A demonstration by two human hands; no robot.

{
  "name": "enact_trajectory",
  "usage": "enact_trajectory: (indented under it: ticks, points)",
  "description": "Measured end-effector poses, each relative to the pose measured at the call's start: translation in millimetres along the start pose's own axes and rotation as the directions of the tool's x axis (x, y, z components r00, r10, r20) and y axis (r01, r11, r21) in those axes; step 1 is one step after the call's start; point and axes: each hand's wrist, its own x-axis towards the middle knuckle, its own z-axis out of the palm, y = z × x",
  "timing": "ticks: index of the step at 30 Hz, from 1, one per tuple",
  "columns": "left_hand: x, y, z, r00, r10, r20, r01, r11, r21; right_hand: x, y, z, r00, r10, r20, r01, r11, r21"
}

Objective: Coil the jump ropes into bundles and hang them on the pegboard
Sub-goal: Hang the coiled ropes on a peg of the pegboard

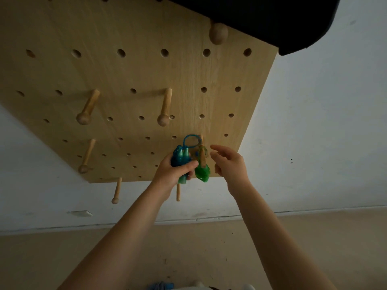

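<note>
Hanging is underway: green bundle (202, 171) hangs on a peg (202, 152) of the pegboard (129, 76); left hand (174, 171) grips the blue bundle (181, 159), its loop just beside that peg; right hand (229, 162) hovers loose, empty.

Plain indoor room, likely home or hobby/storage corner: wooden pegboard (134, 80) with round-knobbed wooden pegs (164, 107) mounted on bare white wall (324, 122), beige floor (188, 248) below, white baseboard strip. Dim lighting.
</note>
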Motion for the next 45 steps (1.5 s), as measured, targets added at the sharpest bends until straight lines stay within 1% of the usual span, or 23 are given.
enact_trajectory:
  ticks: [3, 4, 6, 9, 11, 14, 16, 18, 21, 23, 27, 32, 36, 40, 45]
  points:
    - [-13.4, 5.7, -1.0, 0.995, 0.017, 0.103, -0.016, 1.000, -0.009, -13.9, -12.5, 3.1, 0.976, -0.098, 0.195, 0.096, 0.995, 0.020]
    - [-16.9, 7.8, 0.3, 0.993, 0.007, 0.120, -0.007, 1.000, 0.000, -17.7, -16.0, 5.6, 0.966, -0.115, 0.231, 0.112, 0.993, 0.023]
    - [-22.4, 10.0, 2.0, 0.991, -0.006, 0.135, 0.001, 0.999, 0.039, -23.3, -20.6, 8.1, 0.964, -0.131, 0.232, 0.124, 0.991, 0.042]
    - [-28.2, 8.8, -0.3, 0.993, 0.046, 0.113, -0.060, 0.990, 0.125, -28.5, -20.6, 4.9, 0.963, -0.131, 0.235, 0.111, 0.989, 0.099]
    - [-32.3, 8.1, -1.7, 0.988, 0.087, 0.129, -0.106, 0.984, 0.145, -31.5, -17.1, 1.8, 0.956, -0.135, 0.260, 0.109, 0.987, 0.114]
    - [-36.6, 3.6, 1.6, 0.981, 0.106, 0.160, -0.129, 0.981, 0.142, -36.7, -7.6, -0.3, 0.950, -0.131, 0.283, 0.107, 0.989, 0.097]
    - [-35.5, -3.5, 5.3, 0.988, 0.095, 0.121, -0.114, 0.980, 0.164, -38.5, 0.4, -0.6, 0.955, -0.111, 0.275, 0.101, 0.994, 0.051]
    - [-31.8, -11.7, 7.5, 0.996, 0.074, 0.053, -0.084, 0.976, 0.203, -38.1, 8.1, -1.8, 0.964, -0.084, 0.251, 0.085, 0.996, 0.009]
    - [-23.3, -18.9, 8.3, 0.998, 0.058, -0.037, -0.046, 0.963, 0.265, -33.2, 17.5, -6.7, 0.976, -0.047, 0.213, 0.044, 0.999, 0.018]
    - [-18.2, -20.3, 10.1, 0.997, 0.060, -0.052, -0.044, 0.961, 0.272, -28.8, 20.9, -9.5, 0.978, -0.035, 0.208, 0.025, 0.998, 0.051]
    - [-8.7, -18.7, 17.1, 0.993, 0.072, -0.091, -0.051, 0.976, 0.211, -17.2, 22.9, -9.0, 0.982, -0.022, 0.186, 0.004, 0.995, 0.097]
    - [5.5, -10.2, 23.4, 0.989, 0.086, -0.122, -0.056, 0.971, 0.233, 2.3, 19.2, -3.7, 0.993, 0.005, 0.120, -0.023, 0.988, 0.153]
    - [19.1, -4.0, 27.5, 0.978, 0.087, -0.189, -0.041, 0.971, 0.234, 15.7, 15.9, 3.0, 0.994, 0.003, 0.113, -0.025, 0.981, 0.193]
    - [26.6, -2.4, 29.5, 0.975, 0.086, -0.206, -0.033, 0.968, 0.248, 26.6, 17.8, 7.5, 0.993, 0.000, 0.114, -0.018, 0.987, 0.157]
    - [33.7, -1.7, 29.6, 0.960, 0.065, -0.273, 0.007, 0.967, 0.255, 32.9, 22.0, 12.7, 0.997, 0.014, 0.072, -0.020, 0.997, 0.074]
